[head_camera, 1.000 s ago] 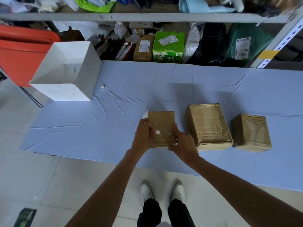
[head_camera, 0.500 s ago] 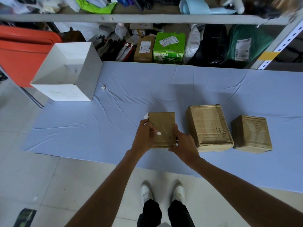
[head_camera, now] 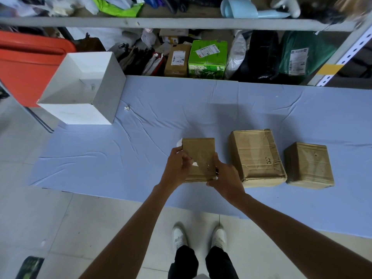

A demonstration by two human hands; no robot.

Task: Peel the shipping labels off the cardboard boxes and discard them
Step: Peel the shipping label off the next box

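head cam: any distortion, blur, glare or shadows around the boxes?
Head view: wide-angle stretch toward the edges, shelf upright leans; soft light, faint shadow on the blue cloth behind the held box; no glare; centre sharp, top-right corner blurred.

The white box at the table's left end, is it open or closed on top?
Open: the white box has no lid on top, and its inner walls and floor show.

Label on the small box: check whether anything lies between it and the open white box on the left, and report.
Nothing tall does. Between the label, pinched by the left hand, and the white box lies blue cloth with one small white scrap, flat, near that box's wall.
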